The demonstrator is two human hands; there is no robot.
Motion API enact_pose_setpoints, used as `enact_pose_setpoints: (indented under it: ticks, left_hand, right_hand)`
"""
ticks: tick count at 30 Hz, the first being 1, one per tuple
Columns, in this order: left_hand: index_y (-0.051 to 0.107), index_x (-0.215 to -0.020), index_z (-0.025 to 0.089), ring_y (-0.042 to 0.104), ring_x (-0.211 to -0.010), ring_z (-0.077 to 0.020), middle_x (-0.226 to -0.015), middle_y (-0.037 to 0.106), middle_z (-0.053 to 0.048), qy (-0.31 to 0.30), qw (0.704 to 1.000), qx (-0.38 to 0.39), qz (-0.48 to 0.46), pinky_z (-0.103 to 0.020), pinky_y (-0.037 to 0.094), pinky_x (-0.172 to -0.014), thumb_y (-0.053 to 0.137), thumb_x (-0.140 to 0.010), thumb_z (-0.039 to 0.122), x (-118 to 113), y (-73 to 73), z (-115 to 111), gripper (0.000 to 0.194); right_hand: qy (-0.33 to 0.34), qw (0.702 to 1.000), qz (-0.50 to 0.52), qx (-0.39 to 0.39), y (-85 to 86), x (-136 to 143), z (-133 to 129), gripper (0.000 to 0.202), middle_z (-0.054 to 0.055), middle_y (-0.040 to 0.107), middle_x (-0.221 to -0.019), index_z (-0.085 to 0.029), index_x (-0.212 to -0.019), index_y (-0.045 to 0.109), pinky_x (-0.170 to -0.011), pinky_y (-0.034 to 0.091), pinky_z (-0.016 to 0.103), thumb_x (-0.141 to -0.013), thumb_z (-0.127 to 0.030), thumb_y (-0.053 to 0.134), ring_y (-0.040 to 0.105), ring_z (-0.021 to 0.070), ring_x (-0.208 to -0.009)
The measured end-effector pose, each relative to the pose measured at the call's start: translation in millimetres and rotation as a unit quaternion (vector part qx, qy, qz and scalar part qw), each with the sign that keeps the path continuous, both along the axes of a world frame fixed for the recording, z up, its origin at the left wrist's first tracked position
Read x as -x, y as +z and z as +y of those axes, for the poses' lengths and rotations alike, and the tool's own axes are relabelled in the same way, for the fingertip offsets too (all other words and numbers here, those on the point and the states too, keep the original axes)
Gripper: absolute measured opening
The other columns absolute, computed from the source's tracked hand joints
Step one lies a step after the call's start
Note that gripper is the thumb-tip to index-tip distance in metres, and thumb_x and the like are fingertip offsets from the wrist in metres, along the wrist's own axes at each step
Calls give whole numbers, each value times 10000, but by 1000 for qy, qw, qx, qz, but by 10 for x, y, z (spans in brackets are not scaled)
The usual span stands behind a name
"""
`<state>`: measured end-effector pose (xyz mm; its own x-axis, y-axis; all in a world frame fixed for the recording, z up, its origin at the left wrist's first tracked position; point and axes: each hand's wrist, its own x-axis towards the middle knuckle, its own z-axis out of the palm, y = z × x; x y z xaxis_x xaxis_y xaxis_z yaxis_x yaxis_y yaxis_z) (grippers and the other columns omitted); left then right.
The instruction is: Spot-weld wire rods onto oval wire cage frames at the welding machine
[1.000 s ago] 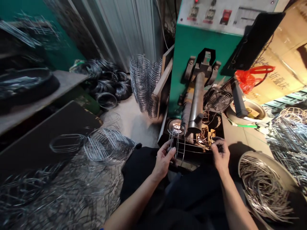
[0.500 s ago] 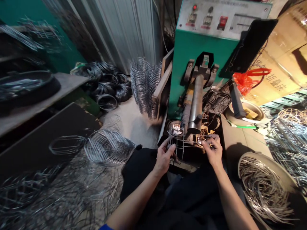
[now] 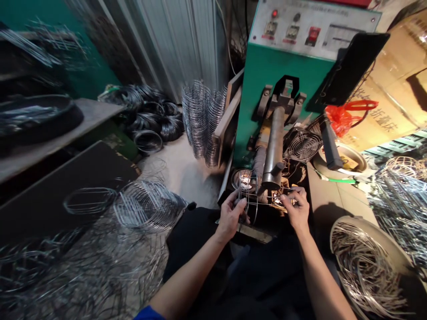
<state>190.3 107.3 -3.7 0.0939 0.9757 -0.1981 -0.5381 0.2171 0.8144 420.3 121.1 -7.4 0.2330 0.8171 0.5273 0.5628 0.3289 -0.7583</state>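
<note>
My left hand [image 3: 231,215] is closed, thumb against fingers, on the near left side of a small wire frame [image 3: 257,209] of bent, crossing metal wires. The frame sits just below the lower end of a thick metal cylinder [image 3: 274,146] that juts from a green machine [image 3: 263,66]. To the right, my right hand [image 3: 296,206] pinches the end of a thin wire, which runs leftward under the cylinder to the frame. Whether wire and frame are joined I cannot tell.
A bucket of bent wires [image 3: 367,266] stands at my right. Coiled wire frames [image 3: 147,206] lie on the left, with tall wire stacks [image 3: 196,120] behind. A black phone-like slab [image 3: 355,66] hangs before the machine. Loose wires [image 3: 100,275] cover the floor.
The view has shifted slightly. My hands and the wire frame stay almost in place under the cylinder, with the frame tilted a little differently. Both grips are kept.
</note>
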Motion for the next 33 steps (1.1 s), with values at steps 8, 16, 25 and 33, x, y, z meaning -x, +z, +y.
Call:
enact_pose_setpoints:
  ticks: [8,16,25,33]
  left_hand:
    - [445,-1425,101,545,-350,-120,-563,572,70,-8,1000,6,7,-244,473,-387,759,-763,458,-20,-73,50,815]
    - [489,-1305,145,493,-344,-107,-514,454,121,-3,1000,25,-17,-232,455,-381,766,-751,479,-27,71,-139,704]
    - [665,-863,174,649,-628,-190,-731,684,-45,-295,932,164,133,-287,513,-583,743,-763,501,801,-59,-1466,350]
    - [709,-1161,190,690,-956,-268,-1057,735,-126,-170,777,-243,555,-390,514,-907,620,-872,257,590,-286,-392,310]
  right_hand:
    - [-33,999,-11,17,-57,-30,25,411,55,504,-905,-198,-611,544,-855,406,385,-809,-521,703,512,260,-961]
    - [7,999,27,33,-5,-40,-276,239,98,577,-1163,-214,-883,608,-978,406,439,-860,-445,663,540,281,-1128]
    - [62,935,39,347,-469,-327,-1159,474,16,632,-652,-209,-1137,595,-515,463,300,-979,-610,400,589,200,-507]
    - [160,907,-202,334,-400,358,-805,343,73,734,-909,-273,-1100,706,-710,489,330,-964,-513,502,681,261,-772]
